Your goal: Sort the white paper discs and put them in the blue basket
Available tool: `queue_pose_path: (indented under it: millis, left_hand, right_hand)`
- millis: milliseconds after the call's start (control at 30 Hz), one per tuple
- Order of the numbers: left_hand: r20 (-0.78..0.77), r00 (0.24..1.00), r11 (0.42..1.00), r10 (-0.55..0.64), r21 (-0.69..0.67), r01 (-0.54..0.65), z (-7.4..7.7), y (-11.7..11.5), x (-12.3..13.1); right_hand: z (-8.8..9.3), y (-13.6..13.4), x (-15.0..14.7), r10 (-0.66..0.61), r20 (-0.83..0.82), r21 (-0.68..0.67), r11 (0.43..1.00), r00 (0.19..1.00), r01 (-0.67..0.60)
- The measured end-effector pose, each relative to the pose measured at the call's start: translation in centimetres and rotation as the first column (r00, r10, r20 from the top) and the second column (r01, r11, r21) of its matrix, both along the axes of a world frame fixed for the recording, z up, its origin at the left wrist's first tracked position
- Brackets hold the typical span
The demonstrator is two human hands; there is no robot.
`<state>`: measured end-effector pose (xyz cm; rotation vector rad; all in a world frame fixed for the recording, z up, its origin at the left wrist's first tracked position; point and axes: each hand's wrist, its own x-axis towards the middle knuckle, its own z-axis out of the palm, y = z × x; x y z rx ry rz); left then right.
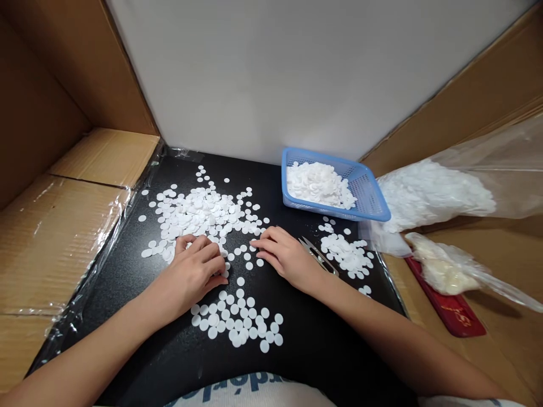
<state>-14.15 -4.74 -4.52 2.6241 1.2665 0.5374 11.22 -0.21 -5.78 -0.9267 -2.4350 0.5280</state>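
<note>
Small round white discs lie in a large pile (pixel 203 209) on the black tabletop (pixel 169 350). My left hand (pixel 197 268) rests on the near edge of that pile, fingers curled down; whatever lies under the fingertips is hidden. To the right of the pile, my right hand (pixel 284 254) reaches in with its fingers slightly apart, the tips beside a few loose discs. Nearer to me is a spread of discs (pixel 237 319), and another small heap (pixel 348 254) sits right of my right hand.
Metal snips (pixel 318 255) lie behind my right wrist. A blue basket (pixel 373 212) holds many discs. Beyond the right edge are a clear bag of white discs (pixel 436 192), a knotted bag with pale contents (pixel 445 268) and a red packet (pixel 460 316). Cardboard (pixel 55 237) borders the left.
</note>
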Motion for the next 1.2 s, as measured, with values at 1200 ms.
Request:
queue_pose_path:
  millis: [1200]
  left_hand:
    - [0.035,0.998,0.994,0.056,-0.093,-0.052,0.2,-0.4,-0.1]
  right_hand:
    - [0.8,-0.4,-4.7,0.039,0.109,-0.035,0.999,0.993,-0.035]
